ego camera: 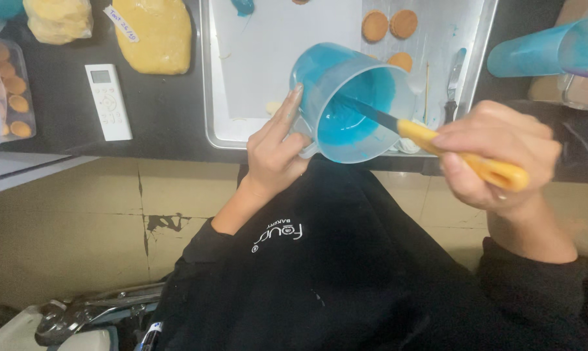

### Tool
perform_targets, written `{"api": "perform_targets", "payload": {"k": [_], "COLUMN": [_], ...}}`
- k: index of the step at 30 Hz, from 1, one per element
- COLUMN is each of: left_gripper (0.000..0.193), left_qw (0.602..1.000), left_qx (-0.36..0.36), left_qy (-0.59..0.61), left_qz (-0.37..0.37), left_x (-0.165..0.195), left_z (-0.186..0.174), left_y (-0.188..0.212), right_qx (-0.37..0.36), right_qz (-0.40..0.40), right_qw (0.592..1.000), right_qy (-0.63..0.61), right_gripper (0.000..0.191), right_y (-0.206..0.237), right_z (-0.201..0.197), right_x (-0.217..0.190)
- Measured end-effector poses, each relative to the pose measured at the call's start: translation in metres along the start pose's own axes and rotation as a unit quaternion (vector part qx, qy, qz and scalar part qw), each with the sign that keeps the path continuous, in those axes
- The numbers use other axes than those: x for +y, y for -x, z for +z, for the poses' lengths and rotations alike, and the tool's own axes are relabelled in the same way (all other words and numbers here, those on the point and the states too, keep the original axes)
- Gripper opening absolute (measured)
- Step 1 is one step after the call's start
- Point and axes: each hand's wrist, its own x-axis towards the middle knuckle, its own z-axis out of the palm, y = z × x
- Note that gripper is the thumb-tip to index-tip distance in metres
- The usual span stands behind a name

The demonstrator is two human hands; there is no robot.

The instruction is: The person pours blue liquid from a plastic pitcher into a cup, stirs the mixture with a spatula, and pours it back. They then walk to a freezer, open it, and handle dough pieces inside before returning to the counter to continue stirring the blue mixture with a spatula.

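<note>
A dark bench (164,117) carries a metal tray (479,39) with 3 round biscuits (389,25) on it, none coated blue. Above its near edge, a tilted plastic jug (346,97) smeared inside with blue icing is clasped by the left hand (274,153). The right hand (502,156) is clenched around a yellow-handled spatula (463,156), whose blade is dipped into the icing. Scraping appears underway; much icing is left.

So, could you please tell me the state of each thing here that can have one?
Plastic jug: tilted, blue mix coating its inside, held by the left hand.
Yellow-handled spatula: blade inside the jug, gripped by the right hand.
Metal tray: lined with white paper, a few round biscuits on it.
Piping bag: blue-smeared, lying on its side.
</note>
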Motion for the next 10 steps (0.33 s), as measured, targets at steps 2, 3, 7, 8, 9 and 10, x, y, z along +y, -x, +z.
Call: {"api": "perform_targets", "payload": {"k": [2,3,7,8,9,10], "left_gripper": [0.03,0.03,0.028,0.028,0.028,0.028], "left_qw": [1.0,1.0,1.0,1.0,1.0,1.0], "left_qx": [0.0,-0.001,-0.006,-0.009,-0.006,-0.003], "left_qy": [0.0,-0.001,-0.009,-0.01,-0.011,-0.012], "left_qz": [0.002,0.001,0.0,0.0,0.0,0.0], "left_x": [0.0,0.0,-0.002,-0.003,-0.004,-0.004], "left_z": [0.0,0.0,-0.002,-0.002,-0.002,-0.001], "left_y": [0.0,0.0,0.001,0.002,0.002,0.003], "right_qx": [-0.02,-0.032,-0.073,-0.081,-0.084,-0.086], "right_qz": [0.025,0.029,0.038,0.041,0.038,0.035], "right_qw": [0.999,0.999,0.997,0.996,0.996,0.996], "right_qy": [0.012,0.011,0.003,0.0,-0.007,-0.014], "right_gripper": [0.008,0.008,0.01,0.011,0.012,0.013], "right_y": [0.001,0.002,0.005,0.007,0.009,0.011], "right_z": [0.014,0.018,0.025,0.024,0.022,0.02], "right_x": [0.0,0.0,-0.001,-0.003,-0.004,-0.004]}}
